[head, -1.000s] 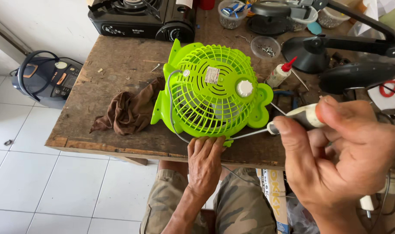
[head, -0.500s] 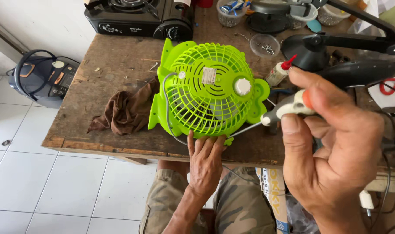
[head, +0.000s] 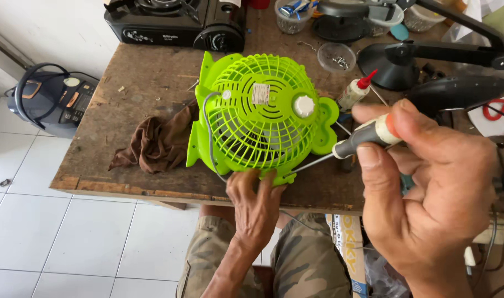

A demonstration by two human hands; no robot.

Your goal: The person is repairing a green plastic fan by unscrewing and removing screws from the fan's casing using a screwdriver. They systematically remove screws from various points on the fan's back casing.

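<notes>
A bright green plastic fan point(head: 260, 118) lies back side up on a worn wooden table point(head: 147, 63), its round grille and white knob facing me. My left hand point(head: 254, 204) grips the fan's near bottom edge from below the table's front. My right hand point(head: 428, 182) is raised close to the camera and holds a screwdriver point(head: 362, 138) with a dark and cream handle. Its thin metal shaft runs down-left and its tip meets the fan's lower right edge. A grey cord curls along the fan's left side.
A brown rag point(head: 155, 143) lies left of the fan. A small glue bottle with a red tip point(head: 355, 92) stands to its right. A black gas stove point(head: 177, 22), jars and a black lamp base point(head: 398, 63) crowd the back. A dark appliance point(head: 53, 99) sits on the tiled floor.
The fan has shifted slightly to the right on the table. My right hand moved up and right with the screwdriver, its tip staying at the fan's lower edge.
</notes>
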